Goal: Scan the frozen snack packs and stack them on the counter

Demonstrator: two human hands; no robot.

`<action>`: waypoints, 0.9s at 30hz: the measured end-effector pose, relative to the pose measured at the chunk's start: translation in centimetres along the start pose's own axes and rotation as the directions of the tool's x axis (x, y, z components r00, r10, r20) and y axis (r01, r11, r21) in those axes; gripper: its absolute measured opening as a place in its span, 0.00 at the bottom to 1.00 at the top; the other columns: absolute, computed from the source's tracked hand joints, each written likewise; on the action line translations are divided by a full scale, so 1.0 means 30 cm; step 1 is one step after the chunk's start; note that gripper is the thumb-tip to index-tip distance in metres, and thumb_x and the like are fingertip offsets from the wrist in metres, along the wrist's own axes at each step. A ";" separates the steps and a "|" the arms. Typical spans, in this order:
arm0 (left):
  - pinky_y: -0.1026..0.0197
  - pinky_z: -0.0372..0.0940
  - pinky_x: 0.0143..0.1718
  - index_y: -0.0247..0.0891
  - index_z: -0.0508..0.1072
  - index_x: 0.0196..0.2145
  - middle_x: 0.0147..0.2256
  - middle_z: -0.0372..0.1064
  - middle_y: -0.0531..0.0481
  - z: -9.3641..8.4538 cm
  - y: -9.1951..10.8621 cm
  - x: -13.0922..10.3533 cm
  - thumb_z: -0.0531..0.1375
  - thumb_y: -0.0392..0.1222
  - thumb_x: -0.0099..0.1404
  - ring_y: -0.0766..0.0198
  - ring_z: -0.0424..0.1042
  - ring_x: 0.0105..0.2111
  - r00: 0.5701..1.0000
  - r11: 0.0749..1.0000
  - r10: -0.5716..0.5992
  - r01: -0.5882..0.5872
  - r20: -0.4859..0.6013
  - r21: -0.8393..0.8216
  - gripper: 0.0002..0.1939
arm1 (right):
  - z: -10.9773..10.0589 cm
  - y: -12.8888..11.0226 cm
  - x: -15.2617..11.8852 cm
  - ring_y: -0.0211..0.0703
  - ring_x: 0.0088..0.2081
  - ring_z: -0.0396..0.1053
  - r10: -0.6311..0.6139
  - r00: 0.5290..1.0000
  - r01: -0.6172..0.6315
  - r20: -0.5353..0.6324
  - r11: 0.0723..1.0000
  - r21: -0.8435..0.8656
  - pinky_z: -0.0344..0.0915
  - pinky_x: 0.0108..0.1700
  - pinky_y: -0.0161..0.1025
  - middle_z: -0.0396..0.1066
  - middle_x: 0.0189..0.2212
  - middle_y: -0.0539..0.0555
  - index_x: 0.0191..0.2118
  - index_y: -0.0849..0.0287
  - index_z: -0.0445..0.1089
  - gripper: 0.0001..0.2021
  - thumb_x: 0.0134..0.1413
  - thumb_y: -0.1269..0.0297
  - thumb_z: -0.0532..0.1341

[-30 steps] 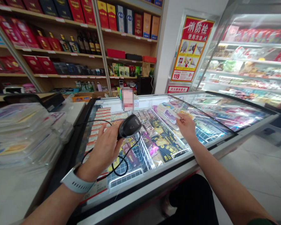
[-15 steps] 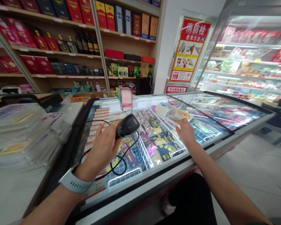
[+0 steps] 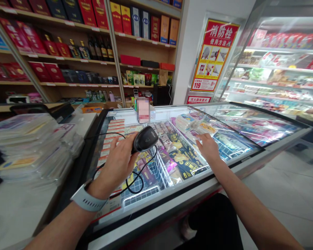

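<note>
My left hand [image 3: 121, 158], with a pale watch band on its wrist, is closed around a black barcode scanner [image 3: 146, 139]. The scanner is held above the chest freezer [image 3: 172, 193], and its cable [image 3: 138, 191] loops below. Farther right, my right hand [image 3: 208, 147] has its fingers curled at the near edge of a flat clear plastic pack [image 3: 207, 128] with a yellow patch. Part of its grip is hidden behind the hand. Beside that pack lie more pale flat packs [image 3: 184, 121]. Below the hands, wire baskets [image 3: 163, 166] hold dark and purple food bags [image 3: 184, 160].
A stack of flat plastic packs [image 3: 33, 146] stands on the counter [image 3: 18, 208] at left. Paper price labels [image 3: 111, 139] line the freezer's left side. A small blurred-out item [image 3: 143, 110] stands at its back edge. Shelves of boxes and bottles [image 3: 99, 50] rise behind.
The whole scene has shifted slightly right in view. Both hands keep nearly the same places over the freezer, and the scanner stays in my left hand.
</note>
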State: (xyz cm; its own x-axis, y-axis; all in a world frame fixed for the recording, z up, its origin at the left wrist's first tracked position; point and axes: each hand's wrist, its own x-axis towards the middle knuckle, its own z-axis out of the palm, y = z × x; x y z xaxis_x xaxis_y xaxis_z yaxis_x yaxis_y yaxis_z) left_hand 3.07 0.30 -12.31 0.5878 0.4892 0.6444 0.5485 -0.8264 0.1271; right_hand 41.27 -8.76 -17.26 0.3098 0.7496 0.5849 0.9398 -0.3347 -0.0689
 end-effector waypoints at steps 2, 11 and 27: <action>0.38 0.51 0.64 0.31 0.58 0.62 0.56 0.70 0.32 -0.002 0.003 0.003 0.50 0.41 0.71 0.47 0.70 0.56 1.000 1.000 -0.011 0.010 -0.004 -0.006 0.24 | 0.003 0.001 0.001 0.50 0.42 0.72 0.002 1.000 -0.001 -0.021 1.000 0.028 0.68 0.40 0.43 0.72 0.43 0.59 0.48 0.58 0.75 0.14 0.65 0.64 0.54; 0.38 0.50 0.65 0.32 0.57 0.63 0.58 0.69 0.32 0.002 -0.001 -0.002 0.50 0.40 0.71 0.48 0.69 0.58 1.000 1.000 -0.029 0.029 0.008 -0.009 0.25 | 0.024 0.001 0.008 0.48 0.35 0.72 0.033 0.999 -0.029 -0.031 0.992 0.122 0.65 0.37 0.42 0.74 0.36 0.57 0.37 0.58 0.75 0.14 0.66 0.58 0.54; 0.39 0.49 0.66 0.35 0.55 0.65 0.60 0.67 0.35 -0.014 0.001 -0.002 0.51 0.38 0.70 0.48 0.66 0.61 0.997 0.997 -0.068 0.066 -0.023 -0.044 0.27 | 0.027 -0.160 0.076 0.49 0.43 0.74 -0.237 0.970 0.197 0.052 0.895 0.399 0.69 0.47 0.44 0.76 0.43 0.59 0.45 0.58 0.76 0.16 0.67 0.59 0.53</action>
State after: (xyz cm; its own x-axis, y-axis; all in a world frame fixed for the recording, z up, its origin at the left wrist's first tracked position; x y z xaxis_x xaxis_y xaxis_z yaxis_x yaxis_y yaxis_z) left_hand 2.80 0.12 -12.02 0.5353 0.5372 0.6518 0.5597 -0.8036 0.2026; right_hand 37.58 -5.00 -16.26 0.0853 0.8362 0.5417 0.9601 0.0763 -0.2689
